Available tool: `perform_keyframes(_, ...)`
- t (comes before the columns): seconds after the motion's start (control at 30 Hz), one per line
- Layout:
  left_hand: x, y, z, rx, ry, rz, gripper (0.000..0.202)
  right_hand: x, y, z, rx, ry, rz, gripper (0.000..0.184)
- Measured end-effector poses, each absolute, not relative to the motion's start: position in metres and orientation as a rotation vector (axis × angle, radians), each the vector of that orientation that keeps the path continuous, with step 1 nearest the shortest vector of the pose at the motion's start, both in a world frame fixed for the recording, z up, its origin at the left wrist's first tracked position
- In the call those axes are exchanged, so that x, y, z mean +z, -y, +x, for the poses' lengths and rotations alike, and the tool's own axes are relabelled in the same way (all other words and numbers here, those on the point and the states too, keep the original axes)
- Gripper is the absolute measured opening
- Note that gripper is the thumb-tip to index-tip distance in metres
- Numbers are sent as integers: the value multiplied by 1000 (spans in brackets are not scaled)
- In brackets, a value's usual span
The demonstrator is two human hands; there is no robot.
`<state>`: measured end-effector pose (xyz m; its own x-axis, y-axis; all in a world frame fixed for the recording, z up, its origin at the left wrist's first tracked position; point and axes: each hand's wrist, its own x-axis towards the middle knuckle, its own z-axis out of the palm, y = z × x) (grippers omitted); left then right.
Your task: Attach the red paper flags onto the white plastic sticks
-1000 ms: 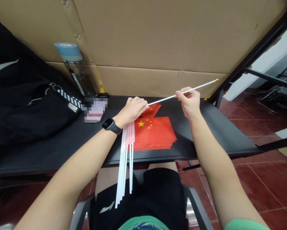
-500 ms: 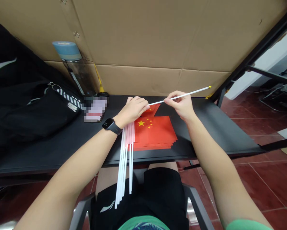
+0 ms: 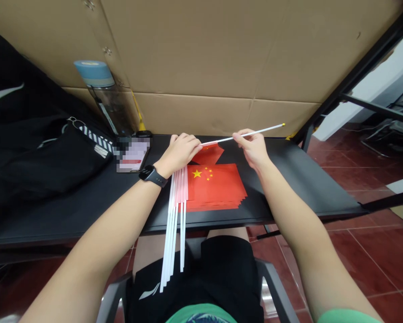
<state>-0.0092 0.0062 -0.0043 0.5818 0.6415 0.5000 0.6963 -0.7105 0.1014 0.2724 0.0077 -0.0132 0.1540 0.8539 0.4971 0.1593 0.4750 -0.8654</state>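
My left hand point(image 3: 179, 153) rests on the black table point(image 3: 288, 188) and pinches one end of a thin white flag stick point(image 3: 244, 134), right at the top edge of a small red flag point(image 3: 210, 154). My right hand point(image 3: 251, 149) pinches the same stick further along, and its gold tip point(image 3: 283, 124) points up to the right. Beside my left wrist lies a stack of red paper flags point(image 3: 216, 186) with yellow stars. A bundle of white sticks point(image 3: 172, 229) with flags attached overhangs the table's front edge, below my left hand.
A black smartwatch point(image 3: 152, 176) is on my left wrist. A pixelated phone point(image 3: 133, 154), a clear bottle point(image 3: 103, 96) and a black bag point(image 3: 36, 143) are at the left. Cardboard point(image 3: 201, 54) stands behind the table. Red floor tiles point(image 3: 366, 251) show at the right.
My right hand has moved left, closer to my left hand. The stick's gold tip has swung left and lowered. More of the small flag shows against the stick.
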Motion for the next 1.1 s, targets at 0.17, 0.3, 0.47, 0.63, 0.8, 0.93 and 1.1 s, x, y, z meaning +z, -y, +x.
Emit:
perform_keyframes(0.17,-7,-1,0,-794,1137,-2656,39,-24,-9,251,740,1351,-1051,43)
perform_keyframes(0.3,-12,-6,-1,-809,1150,-2583,40,-27,-23,270,802,1113,-1098,50)
perform_keyframes(0.47,-16,-12,-7,-802,1158,-2527,41,-24,-34,304,565,1064,-1152,55)
perform_keyframes(0.63,-16,-11,-7,-848,1188,-2523,41,-24,-26,292,519,1257,-1211,70)
perform_keyframes(0.8,-3,4,9,-932,1231,-2458,42,-22,-7,259,551,1523,-1141,72)
perform_keyframes(0.93,10,17,27,-934,1204,-2419,43,-15,5,244,594,1629,-1038,60)
perform_keyframes(1.1,27,23,32,-948,1187,-2436,40,-21,-2,255,592,1673,-1053,65)
